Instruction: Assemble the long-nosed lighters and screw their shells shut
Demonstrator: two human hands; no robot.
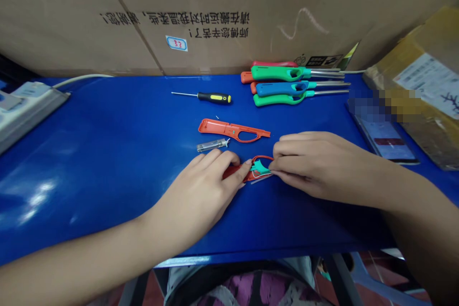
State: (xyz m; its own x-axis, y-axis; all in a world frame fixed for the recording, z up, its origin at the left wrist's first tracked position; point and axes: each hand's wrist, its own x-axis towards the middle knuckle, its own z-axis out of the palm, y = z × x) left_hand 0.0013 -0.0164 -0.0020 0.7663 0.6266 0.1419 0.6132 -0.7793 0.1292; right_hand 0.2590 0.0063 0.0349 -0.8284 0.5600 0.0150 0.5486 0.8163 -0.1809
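An orange half-shell of a lighter point(233, 170) lies low in front of me, with a teal trigger point(260, 168) and a thin white wire set in it. My left hand point(206, 186) grips the shell's handle end, thumb and forefinger near the trigger. At the opposite end, my right hand point(304, 165) pinches the shell beside the trigger; its fingertips hide the front part. Just beyond lies the matching orange half-shell point(218, 127), inner side up. A clear fuel tank point(211, 145) with a whitish valve rests between that shell and my left hand.
A black and yellow screwdriver point(215, 98) lies farther back. Several long-necked lighters point(279, 88) are stacked at the back right. A phone point(389, 141) and a taped parcel point(423, 81) sit at right, a power strip point(32, 103) at left. A cardboard box point(201, 0) walls the blue table's point(118, 153) back.
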